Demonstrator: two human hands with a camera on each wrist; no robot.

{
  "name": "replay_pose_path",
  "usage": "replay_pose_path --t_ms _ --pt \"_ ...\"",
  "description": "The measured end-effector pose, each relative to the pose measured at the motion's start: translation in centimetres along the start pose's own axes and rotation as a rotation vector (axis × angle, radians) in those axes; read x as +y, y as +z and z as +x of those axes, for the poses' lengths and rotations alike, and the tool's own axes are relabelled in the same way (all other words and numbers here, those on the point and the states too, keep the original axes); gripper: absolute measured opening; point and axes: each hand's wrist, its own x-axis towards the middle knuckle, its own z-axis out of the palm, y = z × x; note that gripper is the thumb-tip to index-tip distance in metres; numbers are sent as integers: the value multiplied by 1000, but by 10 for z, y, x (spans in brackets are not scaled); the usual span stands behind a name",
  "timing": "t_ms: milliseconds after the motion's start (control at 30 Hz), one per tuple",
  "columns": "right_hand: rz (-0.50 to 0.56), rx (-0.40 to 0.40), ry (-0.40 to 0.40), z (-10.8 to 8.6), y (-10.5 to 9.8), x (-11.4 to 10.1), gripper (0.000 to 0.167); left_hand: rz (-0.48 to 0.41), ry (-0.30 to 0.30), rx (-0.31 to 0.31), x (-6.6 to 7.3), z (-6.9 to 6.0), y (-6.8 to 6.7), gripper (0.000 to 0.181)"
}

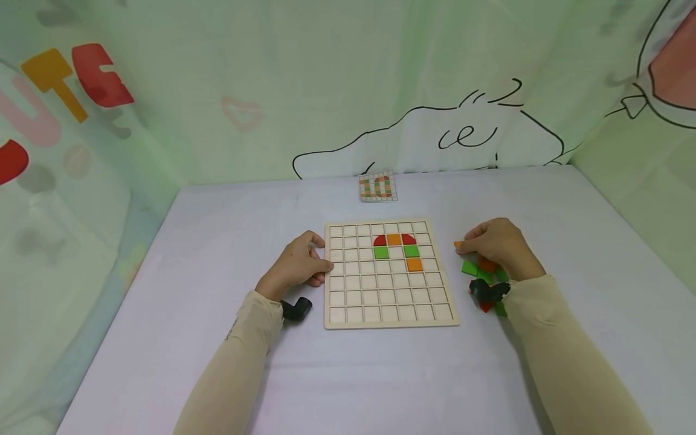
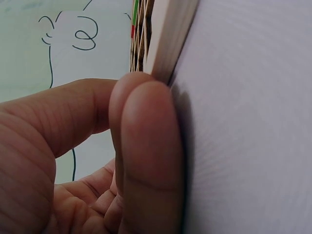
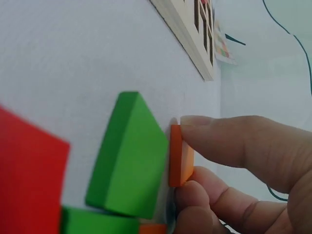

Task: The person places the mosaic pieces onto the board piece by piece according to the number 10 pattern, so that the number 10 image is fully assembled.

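Note:
My right hand (image 1: 497, 244) pinches an orange square tile (image 3: 175, 156) between thumb and fingers, just above the table beside a loose pile. Close to it in the right wrist view are a green tile (image 3: 129, 158) and a red tile (image 3: 29, 170). My left hand (image 1: 296, 263) rests at the left edge of a wooden grid board (image 1: 370, 296), fingertips touching its side. Near the top of the board sit two red rounded tiles (image 1: 408, 240), two green squares (image 1: 381, 252) and two orange squares (image 1: 414, 264), forming a partial arch.
A small printed pattern card (image 1: 377, 187) lies behind the board. More green tiles (image 1: 470, 268) and red and orange pieces lie under my right wrist, partly hidden by it. Printed cloth (image 1: 261, 90) hangs along the back of the white table (image 1: 380, 380).

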Motion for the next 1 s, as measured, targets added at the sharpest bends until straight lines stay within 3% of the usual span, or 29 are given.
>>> replay_pose_path --t_ms 333,700,1000 --pt "41 10 -21 -3 9 -3 33 -3 1 -4 -2 2 0 47" --pt "290 0 -41 -11 18 -6 34 -5 -1 -5 0 1 0 48" --pt "403 -64 -71 -14 21 -12 37 -5 1 -5 -1 2 0 48"
